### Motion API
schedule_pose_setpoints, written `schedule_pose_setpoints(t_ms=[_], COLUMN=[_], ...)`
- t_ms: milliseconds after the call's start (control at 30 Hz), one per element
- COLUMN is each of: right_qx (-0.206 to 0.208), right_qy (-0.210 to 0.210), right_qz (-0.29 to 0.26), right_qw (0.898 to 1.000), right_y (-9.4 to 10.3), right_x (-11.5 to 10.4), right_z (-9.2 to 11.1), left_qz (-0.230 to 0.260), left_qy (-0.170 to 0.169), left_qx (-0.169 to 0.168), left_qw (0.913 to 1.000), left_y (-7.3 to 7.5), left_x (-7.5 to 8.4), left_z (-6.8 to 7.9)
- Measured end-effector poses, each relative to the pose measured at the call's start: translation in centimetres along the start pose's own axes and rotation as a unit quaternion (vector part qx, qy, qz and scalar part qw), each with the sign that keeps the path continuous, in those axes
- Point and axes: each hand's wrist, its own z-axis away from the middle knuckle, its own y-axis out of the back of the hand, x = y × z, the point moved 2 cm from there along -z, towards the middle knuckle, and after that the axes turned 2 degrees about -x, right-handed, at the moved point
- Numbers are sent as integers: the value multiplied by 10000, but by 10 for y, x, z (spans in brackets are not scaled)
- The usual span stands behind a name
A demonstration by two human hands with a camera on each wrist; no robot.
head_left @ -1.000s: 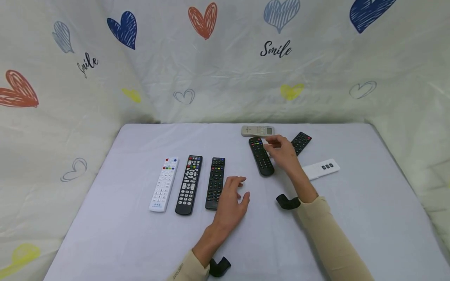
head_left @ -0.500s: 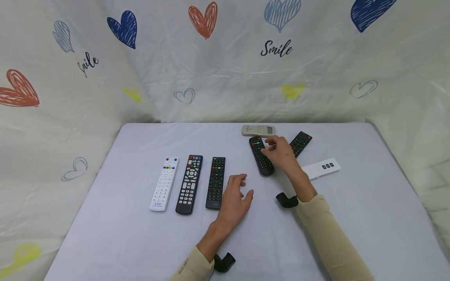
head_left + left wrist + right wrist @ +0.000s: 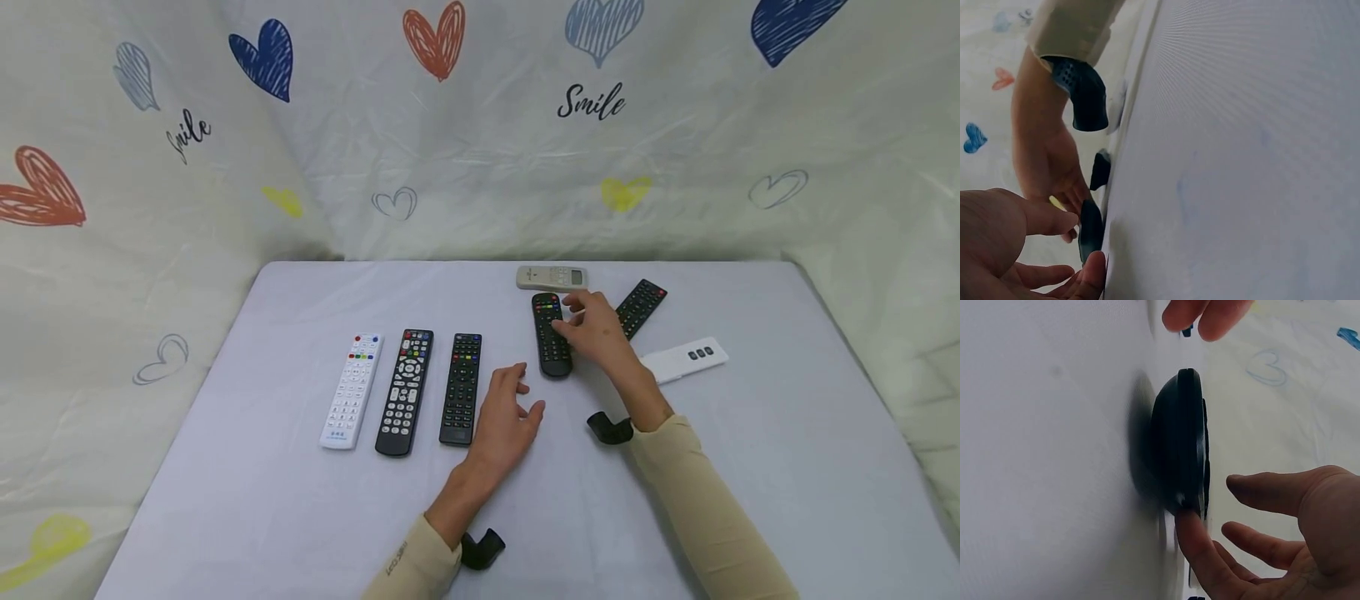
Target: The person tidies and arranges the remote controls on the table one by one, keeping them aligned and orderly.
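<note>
My right hand (image 3: 597, 329) is at a black remote control (image 3: 551, 337) that lies upright in the head view, near the back of the table. In the right wrist view one fingertip touches this remote (image 3: 1180, 444) at its edge, while the thumb stands apart from it. My left hand (image 3: 504, 421) hovers with loosely bent fingers, holding nothing. Just left of it lies a slim black remote (image 3: 459, 383). Farther left come a black remote with pale buttons (image 3: 405, 392) and a white remote (image 3: 352, 392), standing in a row.
Behind the right hand lies a grey-beige remote (image 3: 536, 277) with a small screen. Another black remote (image 3: 642, 306) lies slanted, partly covered by the hand. A white remote with dark buttons (image 3: 686, 360) is right of the wrist. The white table (image 3: 247, 500) meets a patterned curtain (image 3: 487, 150).
The black remote by my right hand has turned from slanted to nearly straight, its near end swinging left. My right hand shifted slightly left; my left hand moved a little forward and right.
</note>
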Motion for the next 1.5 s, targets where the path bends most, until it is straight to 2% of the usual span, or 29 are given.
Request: schedule_pose_setpoints(t_ms=[233,433,633,833,1167,1500], right_qx=[-85,-7,-130,-380,-1005,-1432], right_qy=[-107,-154,-174,-136,54,-49], right_qz=[102,-111,-283,-309,216,439], right_qw=[9999,9998,9994,9987,9947,9887], right_y=[-8,-8,-8,-6,-3,0], right_x=[-1,-3,-1,-2,-1,-6], right_z=[-1,-5,-10,-18,-33,-35], left_qz=[154,92,70,78,-106,-234], left_qy=[-5,-6,97,92,66,143], left_qx=[-56,-36,-59,-33,72,138], left_qw=[9999,10000,9999,9999,9999,9995], left_y=[-1,-1,-3,-5,-12,-13], left_x=[0,0,-1,2,0,4], left_z=[-3,-6,-8,-11,-19,-27])
